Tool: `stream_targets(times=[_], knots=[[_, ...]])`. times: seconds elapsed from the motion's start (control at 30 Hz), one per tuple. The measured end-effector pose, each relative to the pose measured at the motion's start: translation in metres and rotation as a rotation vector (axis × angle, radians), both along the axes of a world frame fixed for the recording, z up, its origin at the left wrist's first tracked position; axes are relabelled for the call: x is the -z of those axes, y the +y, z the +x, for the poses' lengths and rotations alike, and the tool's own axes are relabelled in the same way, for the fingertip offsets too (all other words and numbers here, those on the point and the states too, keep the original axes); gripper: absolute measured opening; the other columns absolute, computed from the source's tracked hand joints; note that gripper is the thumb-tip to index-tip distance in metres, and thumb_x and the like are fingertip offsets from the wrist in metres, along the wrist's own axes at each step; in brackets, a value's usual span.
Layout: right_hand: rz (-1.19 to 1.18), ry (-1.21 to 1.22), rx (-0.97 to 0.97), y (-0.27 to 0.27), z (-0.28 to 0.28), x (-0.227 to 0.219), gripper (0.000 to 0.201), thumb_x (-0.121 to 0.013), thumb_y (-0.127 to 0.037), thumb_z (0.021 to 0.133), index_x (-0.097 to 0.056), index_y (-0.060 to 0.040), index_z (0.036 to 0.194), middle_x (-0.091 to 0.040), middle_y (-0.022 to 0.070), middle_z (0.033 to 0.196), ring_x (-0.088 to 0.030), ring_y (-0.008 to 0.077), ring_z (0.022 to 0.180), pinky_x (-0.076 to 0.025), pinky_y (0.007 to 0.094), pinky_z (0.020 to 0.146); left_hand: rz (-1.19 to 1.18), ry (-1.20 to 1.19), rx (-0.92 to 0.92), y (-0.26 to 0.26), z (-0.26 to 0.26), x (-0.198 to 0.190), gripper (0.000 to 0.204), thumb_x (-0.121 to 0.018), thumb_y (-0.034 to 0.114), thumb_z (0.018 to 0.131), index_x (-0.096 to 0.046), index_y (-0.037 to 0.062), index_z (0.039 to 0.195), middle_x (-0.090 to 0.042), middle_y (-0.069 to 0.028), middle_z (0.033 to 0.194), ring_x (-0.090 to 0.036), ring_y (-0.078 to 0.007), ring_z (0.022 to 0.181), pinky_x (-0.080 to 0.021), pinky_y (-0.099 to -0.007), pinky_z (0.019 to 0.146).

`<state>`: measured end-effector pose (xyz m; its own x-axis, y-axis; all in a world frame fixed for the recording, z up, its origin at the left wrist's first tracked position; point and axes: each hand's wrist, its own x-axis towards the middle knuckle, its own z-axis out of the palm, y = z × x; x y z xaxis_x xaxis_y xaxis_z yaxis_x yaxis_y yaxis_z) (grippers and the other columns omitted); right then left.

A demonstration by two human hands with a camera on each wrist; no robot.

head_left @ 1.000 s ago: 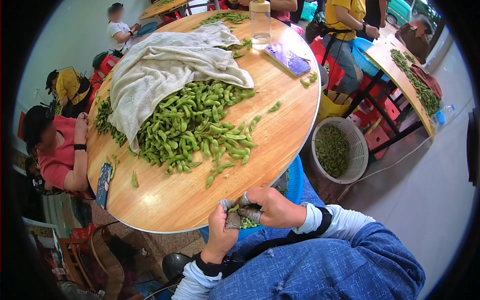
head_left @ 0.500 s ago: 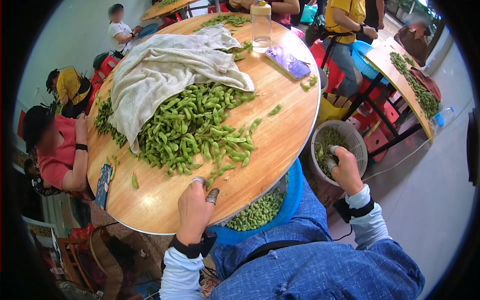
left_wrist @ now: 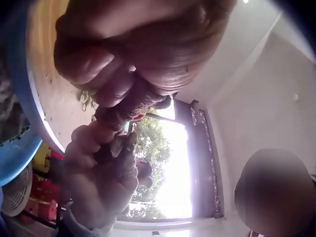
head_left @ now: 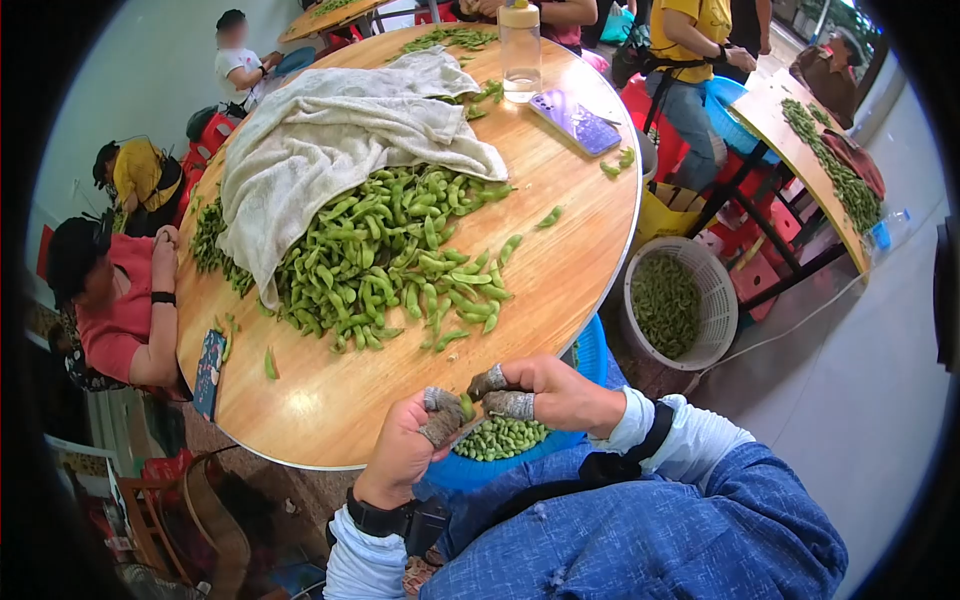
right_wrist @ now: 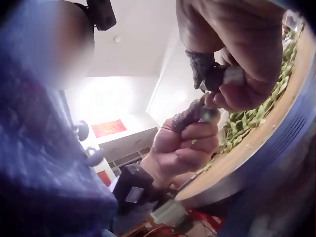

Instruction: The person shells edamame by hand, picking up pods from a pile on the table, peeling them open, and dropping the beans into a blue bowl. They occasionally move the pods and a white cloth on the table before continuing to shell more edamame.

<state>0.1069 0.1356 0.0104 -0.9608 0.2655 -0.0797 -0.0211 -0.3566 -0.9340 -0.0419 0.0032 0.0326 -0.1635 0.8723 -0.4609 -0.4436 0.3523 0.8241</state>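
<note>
Over the table's near edge, my left hand (head_left: 398, 450) pinches a green edamame pod (head_left: 467, 406) between thumb and forefinger. From the right comes my right hand (head_left: 562, 394), its thumb and forefinger closed at the pod's other end. Grey cloth covers, darkened with dirt, wrap the working fingertips (head_left: 508, 404) of both hands. In the right wrist view the left hand (right_wrist: 185, 148) and right hand (right_wrist: 237, 54) meet tip to tip, largely hiding the pod. Below them, shelled green beans (head_left: 497, 440) fill part of a blue basin (head_left: 592, 365).
A heap of edamame pods (head_left: 370, 250) lies on the round wooden table (head_left: 300, 400), partly under a pale towel (head_left: 330, 120). A bottle (head_left: 521, 60) and a purple phone (head_left: 575, 122) stand beyond. At right, a white basket (head_left: 712, 300) holds empty-looking pods. Other people sit around.
My left hand took a pod from the heap's near edge and drew back toward me. My right hand left the white basket and came in to meet it above the basin.
</note>
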Motion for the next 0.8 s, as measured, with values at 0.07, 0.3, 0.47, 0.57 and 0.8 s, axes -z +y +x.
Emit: stream_targets(times=[0.07, 0.3, 0.47, 0.57, 0.8], knots=[[-0.113, -0.023, -0.054, -0.001, 0.001, 0.001, 0.02, -0.054, -0.012, 0.085, -0.056, 0.0017, 0.099, -0.059, 0.0004, 0.085, -0.051, 0.0073, 0.075, -0.042, 0.021, 0.067, -0.013, -0.048, 0.01, -0.002, 0.001, 0.005, 0.011, -0.058, -0.001, 0.075, -0.055, 0.0031, 0.085, -0.05, 0.0031, 0.067, -0.039, -0.0025, 0.049, -0.028, -0.0165, 0.042], [-0.175, -0.081, -0.073, -0.001, 0.01, -0.002, 0.014, -0.054, -0.012, 0.085, -0.057, -0.001, 0.093, -0.057, -0.003, 0.078, -0.047, 0.0039, 0.066, -0.037, 0.0177, 0.057, -0.021, -0.079, 0.165, 0.006, -0.001, 0.002, 0.013, -0.061, 0.011, 0.08, -0.054, 0.0021, 0.085, -0.048, 0.0021, 0.062, -0.038, -0.0034, 0.047, -0.029, -0.0174, 0.041], [-0.176, -0.048, -0.08, -0.002, 0.009, 0.0, 0.014, -0.054, -0.009, 0.085, -0.057, 0.0004, 0.094, -0.058, -0.0015, 0.081, -0.051, 0.0048, 0.072, -0.041, 0.0194, 0.063, -0.032, -0.074, 0.165, 0.005, 0.0, -0.001, 0.013, -0.06, 0.012, 0.08, -0.054, 0.0015, 0.085, -0.049, 0.0011, 0.063, -0.039, -0.0036, 0.046, -0.029, -0.0175, 0.04], [-0.187, -0.05, -0.083, -0.003, 0.008, -0.003, 0.014, -0.054, -0.008, 0.084, -0.057, 0.0015, 0.094, -0.059, -0.0006, 0.083, -0.052, 0.0055, 0.076, -0.043, 0.0206, 0.066, -0.041, -0.086, 0.16, 0.004, 0.002, 0.0, 0.012, -0.06, 0.01, 0.08, -0.054, 0.0014, 0.086, -0.05, 0.0003, 0.064, -0.04, -0.0036, 0.047, -0.029, -0.0173, 0.04], [-0.139, -0.107, -0.021, -0.008, 0.007, 0.015, 0.012, -0.052, -0.005, 0.084, -0.057, 0.0026, 0.092, -0.06, 0.0002, 0.082, -0.052, 0.0058, 0.076, -0.043, 0.0212, 0.067, -0.01, 0.091, 0.182, 0.005, 0.006, 0.011, 0.015, -0.061, 0.009, 0.078, -0.053, 0.0, 0.087, -0.053, -0.0025, 0.066, -0.049, -0.0101, 0.054, -0.037, -0.0232, 0.046]])
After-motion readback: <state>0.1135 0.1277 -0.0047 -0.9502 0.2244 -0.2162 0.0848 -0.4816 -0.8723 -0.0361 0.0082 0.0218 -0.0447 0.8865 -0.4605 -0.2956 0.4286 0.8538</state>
